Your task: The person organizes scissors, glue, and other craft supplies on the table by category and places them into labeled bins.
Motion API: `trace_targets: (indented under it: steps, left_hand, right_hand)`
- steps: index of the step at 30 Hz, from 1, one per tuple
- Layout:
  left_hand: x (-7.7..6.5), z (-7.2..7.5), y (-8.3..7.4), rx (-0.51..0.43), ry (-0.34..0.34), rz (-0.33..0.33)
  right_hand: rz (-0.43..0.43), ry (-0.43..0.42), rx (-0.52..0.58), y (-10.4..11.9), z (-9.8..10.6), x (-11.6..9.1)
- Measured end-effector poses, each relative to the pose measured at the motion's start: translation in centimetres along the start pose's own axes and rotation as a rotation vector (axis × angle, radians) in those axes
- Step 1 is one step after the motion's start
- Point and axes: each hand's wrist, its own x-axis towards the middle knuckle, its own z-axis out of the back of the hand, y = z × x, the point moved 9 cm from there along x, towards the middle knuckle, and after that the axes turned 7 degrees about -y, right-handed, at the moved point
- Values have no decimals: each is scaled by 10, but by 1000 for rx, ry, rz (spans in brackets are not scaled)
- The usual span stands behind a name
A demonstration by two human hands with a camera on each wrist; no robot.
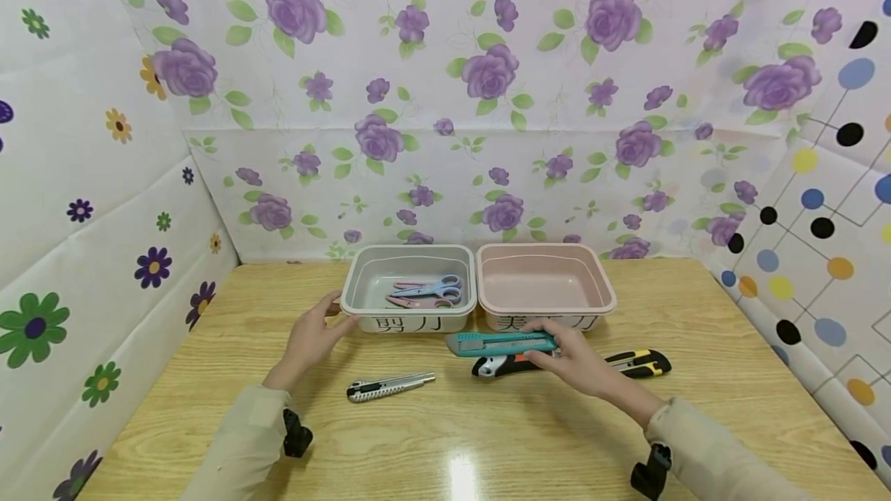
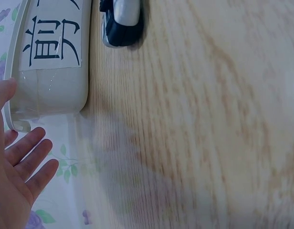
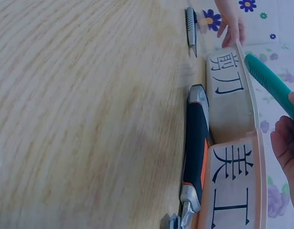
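1. Utility knife, flat teal plastic body [image 1: 496, 344], quantity one: is hanging above the pale wood-grain table [image 1: 459, 424], just in front of the pink bin and over a black-and-orange knife.
2. Right hand [image 1: 574, 358], one: is pinching the teal knife near one end, thumb and fingers set against its opposite long edges; the far end is pointing toward the grey bin.
3. Handling, in my judgement: probably light, stiff, hardly fragile; the smooth plastic may be slipping a little, while the ridges should be giving some bite. Best hold: across the body's long edges, fingers clear of the slider and far tip. I am making out no bare blade.
4. Left hand [image 1: 313, 335], one: is resting at the grey bin's near left corner, thumb touching the rim, fingers relaxed and apart, gripping nothing.
5. Knives lying on the table, three: slim silver metal-look knife [image 1: 391, 386]; bulky black-and-orange knife with silver ends [image 1: 511, 364]; black-and-yellow knife [image 1: 640, 363], partly hidden.
6. Rectangular plastic bins, two, standing side by side: light grey bin [image 1: 404, 312]; pink bin [image 1: 546, 310]. Each is carrying one white label with black characters.
7. Scissors, blue-handled [image 1: 435, 289] and pink-handled [image 1: 421, 302], at least two pairs: are lying overlapped inside the grey bin, so I am leaving the exact count open.
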Motion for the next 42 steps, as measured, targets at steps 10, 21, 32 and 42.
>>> trace_targets:
  steps: [10,21,32,42]
  left_hand:
    - [0,0,0,5,2,-2]
    - [-2,1,-1,-8,-2,-1]
    - [-2,0,-2,-7,-3,-9]
    - [0,0,-2,-14,-5,-1]
  right_hand:
    - [-25,-9,-27,-2,12,1]
    - [23,-87,-112,-9,38,0]
    - [-35,-128,-154,-22,59,1]
    - [-2,-176,-220,-27,72,9]
